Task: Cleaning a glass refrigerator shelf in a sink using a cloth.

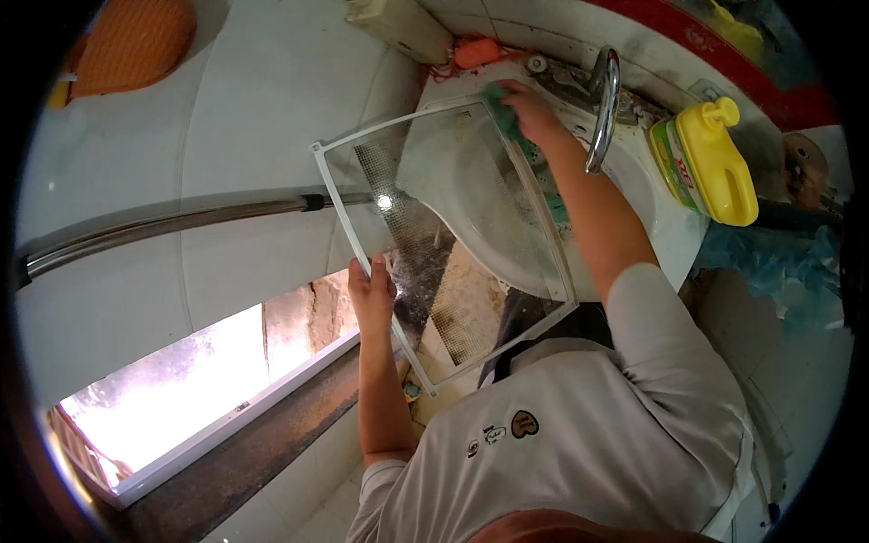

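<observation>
A clear glass refrigerator shelf with a white plastic frame (343, 203) is tilted over the edge of a white washbasin (641, 180). My left hand (373, 292) grips the shelf's left frame bar, thumb and fingers around it. At the upper right corner of the frame, my right hand (533, 112) holds a green scouring cloth (506, 115) against the outer edge. Dotted patterned bands run across the glass, and the basin's curved rim shows through it. More green material (558, 209) lies in the basin, partly hidden by the shelf and my right forearm.
A chrome faucet (604, 108) arches close above my right forearm. On the basin's right corner stands a yellow detergent jug (723, 166). A chrome rail (170, 220) runs along the tiled wall at left, above a bright window (197, 380). An orange soap-like block (476, 52) sits behind the basin.
</observation>
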Available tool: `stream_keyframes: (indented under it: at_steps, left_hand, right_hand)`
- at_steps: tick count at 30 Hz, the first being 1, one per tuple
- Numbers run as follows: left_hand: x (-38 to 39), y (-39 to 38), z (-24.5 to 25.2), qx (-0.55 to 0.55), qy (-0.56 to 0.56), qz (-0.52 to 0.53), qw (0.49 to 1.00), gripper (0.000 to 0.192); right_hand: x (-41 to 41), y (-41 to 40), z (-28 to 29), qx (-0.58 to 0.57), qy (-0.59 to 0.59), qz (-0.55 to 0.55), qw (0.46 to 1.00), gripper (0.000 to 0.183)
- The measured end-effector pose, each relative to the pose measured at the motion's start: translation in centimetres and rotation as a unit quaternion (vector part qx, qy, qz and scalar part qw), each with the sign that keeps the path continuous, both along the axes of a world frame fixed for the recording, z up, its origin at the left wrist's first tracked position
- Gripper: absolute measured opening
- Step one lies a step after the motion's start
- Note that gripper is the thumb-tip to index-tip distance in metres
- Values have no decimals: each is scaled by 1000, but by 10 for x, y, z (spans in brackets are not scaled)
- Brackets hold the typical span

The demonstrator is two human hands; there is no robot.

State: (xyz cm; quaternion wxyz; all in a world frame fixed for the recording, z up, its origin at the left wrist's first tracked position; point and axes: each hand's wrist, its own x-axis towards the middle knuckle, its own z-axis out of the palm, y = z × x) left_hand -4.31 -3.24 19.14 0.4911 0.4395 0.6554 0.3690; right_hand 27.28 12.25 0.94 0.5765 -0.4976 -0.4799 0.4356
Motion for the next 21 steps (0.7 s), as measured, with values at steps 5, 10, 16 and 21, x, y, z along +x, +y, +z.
stream_keyframes:
  at_steps: [5,10,16,21]
  left_hand:
    - [-6,0,-3,2,22,-2,1000,12]
    - [-7,5,-5,-8,30,-7,999,13]
    - [-3,2,-7,10,41,24,999,21]
    - [-6,5,-5,-9,33,-12,999,14]
  right_hand:
    - [26,-89,-45,-108,-321,-153,928,23]
    - [8,-136,-62,-311,-407,41,858,15]
    - [-14,-80,57,-13,-188,-236,953,18]
    - [-58,-12,87,85,-199,-168,962,21]
